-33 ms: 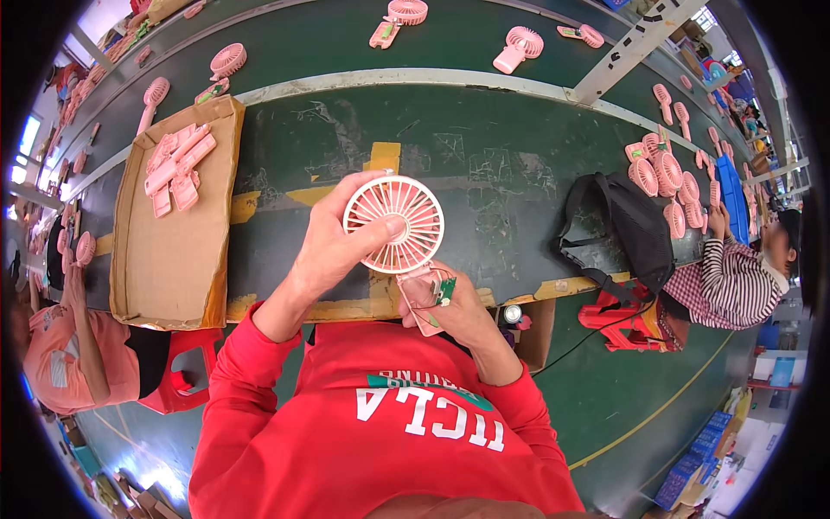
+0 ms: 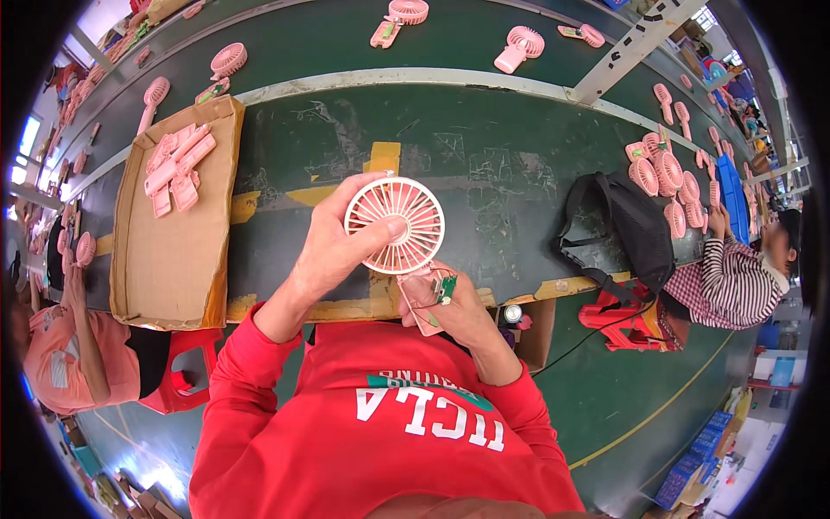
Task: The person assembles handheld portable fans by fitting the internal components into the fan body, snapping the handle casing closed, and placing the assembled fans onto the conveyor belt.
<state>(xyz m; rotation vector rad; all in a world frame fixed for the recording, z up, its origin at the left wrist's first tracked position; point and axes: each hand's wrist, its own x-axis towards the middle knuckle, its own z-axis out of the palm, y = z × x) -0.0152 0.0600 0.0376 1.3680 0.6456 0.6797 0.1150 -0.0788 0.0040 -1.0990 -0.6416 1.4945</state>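
A pink handheld fan [image 2: 421, 227] with a round, pale-rimmed grille hangs over the near edge of the bench. My left hand [image 2: 333, 238] is closed around the grille's left side, its thumb lying across the front. Below, my right hand [image 2: 469, 313] grips the fan's opened handle, where thin wires and a small green circuit board [image 2: 446, 289] show. The right fingertips are partly hidden behind the handle.
At left, a cardboard tray [image 2: 134, 251] holds pink handle shells [image 2: 180, 164]. A black bag [image 2: 622, 225] lies at right, near piled pink fans [image 2: 667, 176]. A conveyor [image 2: 311, 43] carrying fans runs beyond the bench. Co-workers sit on both sides, by red stools [image 2: 186, 372].
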